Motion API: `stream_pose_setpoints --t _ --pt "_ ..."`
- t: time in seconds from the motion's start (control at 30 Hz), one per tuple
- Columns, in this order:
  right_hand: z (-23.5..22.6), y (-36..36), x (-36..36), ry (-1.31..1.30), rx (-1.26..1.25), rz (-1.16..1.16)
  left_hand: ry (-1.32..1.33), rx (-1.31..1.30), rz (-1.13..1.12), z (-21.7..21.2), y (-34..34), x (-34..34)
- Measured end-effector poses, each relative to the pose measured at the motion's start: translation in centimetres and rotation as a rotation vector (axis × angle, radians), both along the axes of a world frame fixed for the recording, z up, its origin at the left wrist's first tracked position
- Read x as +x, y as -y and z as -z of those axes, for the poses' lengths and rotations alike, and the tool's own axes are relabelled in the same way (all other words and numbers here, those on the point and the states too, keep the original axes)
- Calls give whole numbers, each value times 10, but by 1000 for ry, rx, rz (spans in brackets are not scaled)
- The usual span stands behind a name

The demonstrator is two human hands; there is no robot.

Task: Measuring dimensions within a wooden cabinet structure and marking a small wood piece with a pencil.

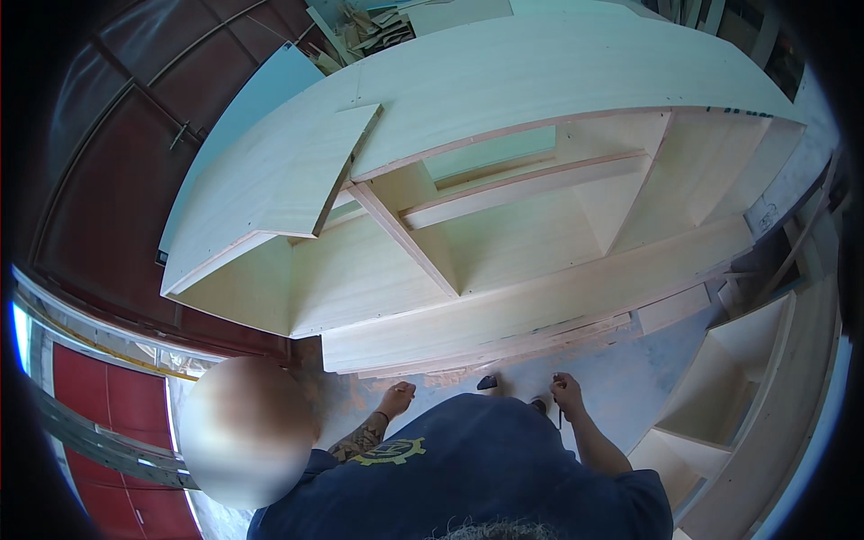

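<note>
My left hand (397,399) hangs in front of the body with its fingers curled closed; whatever they hold, if anything, is hidden. Lower on the right, my right hand (565,393) is closed around a thin dark stick-like tool (560,419) pointing down, its kind too small to make out. Beyond both hands, apart from them, lies a long pale plywood cabinet (540,333) with open compartments, dividers and a shelf rail. A loose plywood board (328,166) rests on the left part of its top, overhanging the front edge.
At the lower right stands another open plywood carcass (751,346). Wood offcuts (382,31) are piled behind the cabinet. Dark red metal panels (108,180) line the left side. A blurred round patch (247,432) covers the area beside my left arm. Grey floor (630,378) shows around my feet.
</note>
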State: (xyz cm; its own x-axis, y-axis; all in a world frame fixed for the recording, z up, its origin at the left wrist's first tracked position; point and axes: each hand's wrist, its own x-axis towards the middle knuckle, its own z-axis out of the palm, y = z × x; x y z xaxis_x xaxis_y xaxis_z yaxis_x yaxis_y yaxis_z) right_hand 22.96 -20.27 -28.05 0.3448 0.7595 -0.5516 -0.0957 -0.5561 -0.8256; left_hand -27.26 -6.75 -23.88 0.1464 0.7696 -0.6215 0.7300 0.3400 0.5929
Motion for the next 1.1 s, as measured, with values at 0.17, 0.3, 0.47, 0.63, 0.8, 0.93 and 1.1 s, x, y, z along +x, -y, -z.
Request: stream_pose_setpoints --t 0.17,0.3,0.47,0.63,0.8,0.93,1.1 --pt "-84 -60 -10 -203 178 -208 412 209 143 -48 -5 165" --pt "-140 -107 -32 8 381 -583 502 149 157 -115 -16 247" --pt "-166 -125 -25 80 410 -666 550 396 34 -126 -31 263" --pt "-183 -91 -6 144 411 -739 563 279 318 -138 -38 275" --pt "-165 -69 3 99 378 -767 479 303 421 -143 -18 287" --pt "-167 -61 2 127 424 -757 684 143 329 -148 -9 286" --pt "-160 -61 2 107 307 -711 887 49 1 -150 -17 274"
